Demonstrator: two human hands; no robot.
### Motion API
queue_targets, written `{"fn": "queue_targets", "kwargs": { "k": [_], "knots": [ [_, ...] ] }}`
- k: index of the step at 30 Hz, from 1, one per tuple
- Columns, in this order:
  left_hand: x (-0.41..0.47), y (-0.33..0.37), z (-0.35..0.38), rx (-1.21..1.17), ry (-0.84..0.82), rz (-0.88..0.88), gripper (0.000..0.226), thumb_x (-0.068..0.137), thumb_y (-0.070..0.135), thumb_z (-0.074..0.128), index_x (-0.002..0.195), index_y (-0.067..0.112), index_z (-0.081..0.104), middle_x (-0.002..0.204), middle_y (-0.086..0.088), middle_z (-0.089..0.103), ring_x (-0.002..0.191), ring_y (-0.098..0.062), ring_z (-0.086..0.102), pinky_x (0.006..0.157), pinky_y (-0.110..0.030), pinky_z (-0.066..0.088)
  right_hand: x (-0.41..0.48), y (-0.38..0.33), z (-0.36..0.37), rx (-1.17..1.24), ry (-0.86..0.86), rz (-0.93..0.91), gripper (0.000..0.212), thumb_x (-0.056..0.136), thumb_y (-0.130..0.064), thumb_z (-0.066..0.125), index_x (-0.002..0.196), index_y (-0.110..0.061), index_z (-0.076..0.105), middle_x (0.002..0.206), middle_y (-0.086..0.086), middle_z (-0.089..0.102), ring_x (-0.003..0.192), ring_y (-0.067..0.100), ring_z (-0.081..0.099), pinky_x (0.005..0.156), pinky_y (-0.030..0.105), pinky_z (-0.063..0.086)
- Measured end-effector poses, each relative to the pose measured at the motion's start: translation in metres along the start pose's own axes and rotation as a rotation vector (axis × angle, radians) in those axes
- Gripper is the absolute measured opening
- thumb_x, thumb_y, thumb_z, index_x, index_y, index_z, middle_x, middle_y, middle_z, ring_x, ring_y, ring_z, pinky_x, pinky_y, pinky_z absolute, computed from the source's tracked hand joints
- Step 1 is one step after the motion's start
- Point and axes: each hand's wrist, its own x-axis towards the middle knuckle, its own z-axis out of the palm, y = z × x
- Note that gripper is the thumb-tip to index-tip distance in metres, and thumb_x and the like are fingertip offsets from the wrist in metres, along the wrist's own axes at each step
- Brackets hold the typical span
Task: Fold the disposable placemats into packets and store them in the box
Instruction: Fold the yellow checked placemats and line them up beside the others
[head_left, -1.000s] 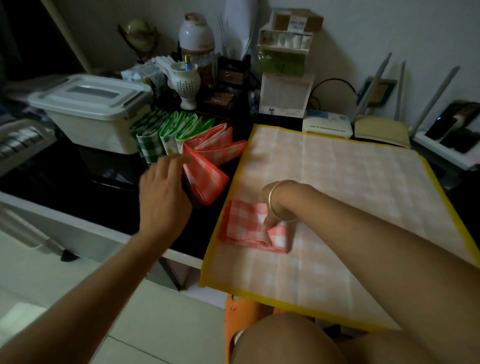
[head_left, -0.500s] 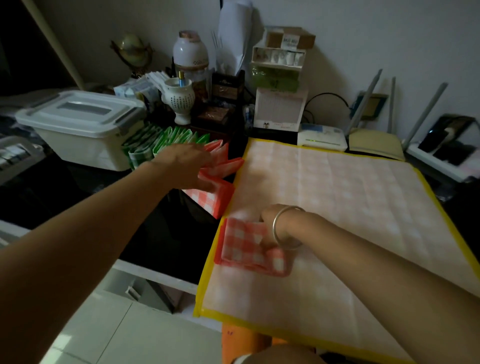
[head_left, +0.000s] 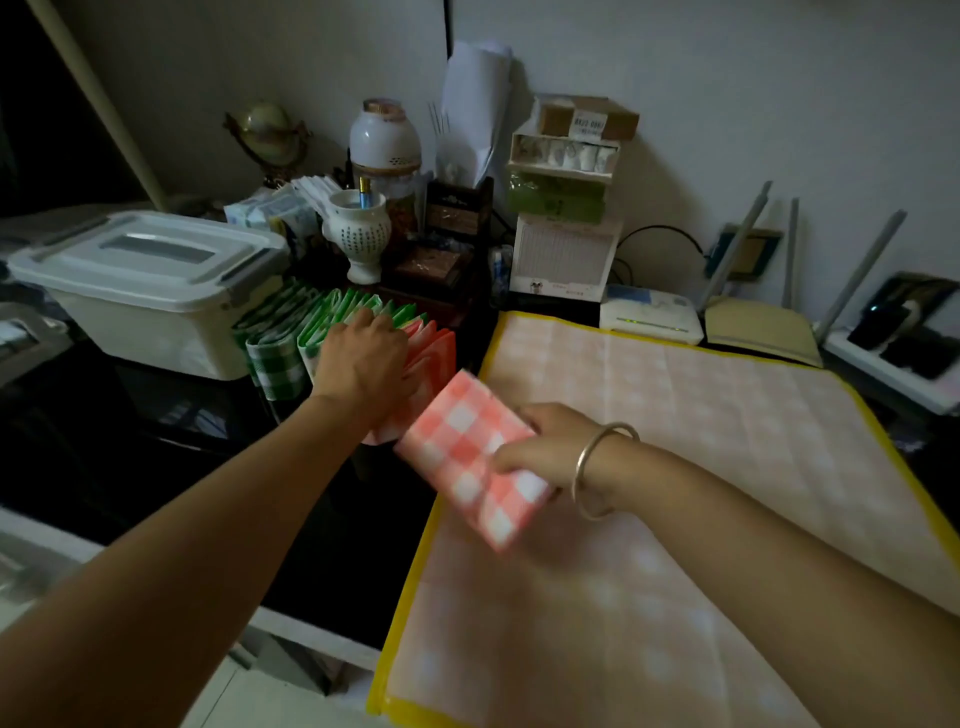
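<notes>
There is one view only, from a wide-angle camera worn on the person's head. It looks forward and steeply down over both forearms, which enter from the near edge and reach toward the middle of the frame. It sits close above the work: the spread placemat (head_left: 675, 467) fills the right half from near to far, and the dark tabletop (head_left: 130, 441) takes the left. The far wall (head_left: 727, 104) rises across the top, so the view tilts down but not straight down. Straight lines bow toward the edges. With no second view, nothing is shared between cameras.
</notes>
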Motion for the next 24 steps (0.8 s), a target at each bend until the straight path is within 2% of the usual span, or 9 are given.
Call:
{"fn": "queue_targets", "kwargs": {
  "k": [3,6,7,9,11,14,17,20,24],
  "knots": [
    [0.0,-0.004,0.004,0.008,-0.01,-0.042,0.045,0.093,0.054,0.05,0.096,0.011,0.065,0.104,-0.007,0.061,0.108,-0.027,0.05,0.081,-0.039,0.043,0.017,-0.008,0.004,0.061,0.202,0.103,0.041,0.069,-0.033,0.064,0.105,-0.014,0.064,0.097,0.009,0.069,0.085,0.03,0.067,0.075,0.042,0.058],
    [-0.002,-0.005,0.007,-0.005,0.024,-0.099,0.047,0.092,0.053,0.049,0.094,0.01,0.066,0.101,-0.01,0.062,0.106,-0.03,0.052,0.082,-0.04,0.041,0.026,-0.017,0.014,0.076,0.263,0.18,0.031,0.08,-0.028,0.058,0.103,-0.008,0.063,0.08,0.005,0.067,0.057,0.019,0.061,0.044,0.016,0.047],
    [-0.002,-0.005,0.009,-0.005,0.033,-0.104,0.048,0.092,0.055,0.049,0.093,0.01,0.065,0.101,-0.01,0.062,0.106,-0.03,0.052,0.082,-0.04,0.041,0.029,-0.023,0.018,0.039,0.265,0.194,0.035,0.084,-0.029,0.057,0.111,-0.007,0.057,0.088,0.005,0.066,0.057,0.017,0.058,0.041,0.014,0.041],
    [-0.003,-0.006,0.01,-0.037,0.053,-0.09,0.047,0.091,0.058,0.048,0.09,0.013,0.061,0.1,-0.007,0.061,0.105,-0.028,0.052,0.08,-0.039,0.04,0.038,-0.034,0.029,-0.046,0.293,0.176,0.057,0.086,-0.036,0.056,0.131,-0.006,0.04,0.119,0.011,0.06,0.088,0.027,0.064,0.067,0.021,0.05],
    [-0.004,-0.015,0.007,-0.129,0.043,-0.059,0.051,0.088,0.066,0.043,0.086,0.016,0.054,0.095,-0.004,0.059,0.099,-0.025,0.052,0.07,-0.035,0.036,0.05,-0.044,0.038,-0.085,0.34,0.173,0.072,0.086,-0.043,0.057,0.141,-0.008,0.028,0.129,0.012,0.056,0.113,0.033,0.057,0.086,0.035,0.046],
    [-0.009,-0.045,0.003,-0.253,-0.098,0.132,0.064,0.074,0.069,0.035,0.107,0.02,0.06,0.103,0.0,0.06,0.101,-0.02,0.049,0.073,-0.028,0.038,0.068,-0.05,0.046,-0.128,0.399,0.201,0.082,0.084,-0.045,0.062,0.146,-0.012,0.019,0.123,0.007,0.06,0.11,0.031,0.06,0.078,0.034,0.045],
    [-0.013,-0.073,0.0,-0.249,-0.224,0.301,0.07,0.069,0.051,0.062,0.13,0.016,0.054,0.119,-0.003,0.058,0.111,-0.023,0.05,0.085,-0.027,0.038,0.08,-0.05,0.051,-0.162,0.443,0.196,0.083,0.084,-0.044,0.063,0.147,-0.014,0.017,0.12,0.007,0.062,0.107,0.03,0.06,0.075,0.034,0.043],
    [-0.013,-0.073,0.006,-0.239,-0.14,0.256,0.053,0.079,0.028,0.074,0.127,0.015,0.055,0.117,-0.003,0.058,0.111,-0.025,0.05,0.085,-0.031,0.042,0.084,-0.051,0.055,-0.188,0.467,0.172,0.08,0.085,-0.045,0.061,0.146,-0.014,0.018,0.123,0.01,0.06,0.109,0.032,0.059,0.081,0.036,0.046],
    [-0.015,-0.059,0.012,-0.22,-0.011,0.196,0.033,0.079,0.029,0.061,0.107,0.011,0.064,0.104,-0.007,0.061,0.099,-0.031,0.052,0.077,-0.037,0.043,0.08,-0.046,0.045,-0.283,0.492,0.142,0.08,0.086,-0.032,0.062,0.148,-0.012,0.015,0.125,0.011,0.059,0.11,0.031,0.059,0.085,0.036,0.047]
  ]
}}
